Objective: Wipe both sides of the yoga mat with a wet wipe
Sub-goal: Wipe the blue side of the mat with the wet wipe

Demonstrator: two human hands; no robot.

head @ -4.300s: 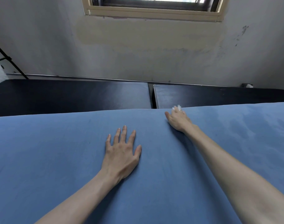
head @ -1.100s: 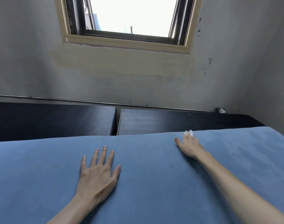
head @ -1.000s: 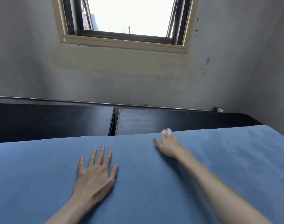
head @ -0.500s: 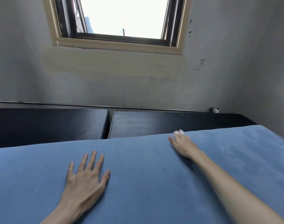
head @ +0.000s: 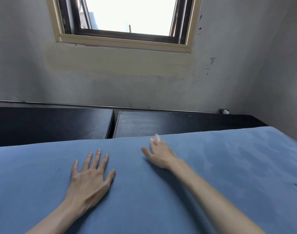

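The blue yoga mat (head: pixel 161 196) fills the lower half of the view, with darker damp patches on its right part. My left hand (head: pixel 90 178) lies flat on it, fingers spread, left of centre. Near the mat's far edge my right hand (head: pixel 158 153) presses a white wet wipe (head: pixel 157 137) onto the mat; the hand is blurred and only a bit of the wipe shows past the fingertips. How the fingers lie on the wipe is hard to tell.
Two black padded blocks (head: pixel 51 125) (head: pixel 178 123) stand side by side behind the mat, against a grey wall. A metal rail (head: pixel 93 105) runs along the wall above them. A window (head: pixel 127 19) is open above. A side wall closes in on the right.
My right hand has slid left along the mat's far edge with the wipe, after sweeping left and right. My left hand stays flat on the mat. The view has shifted a little.
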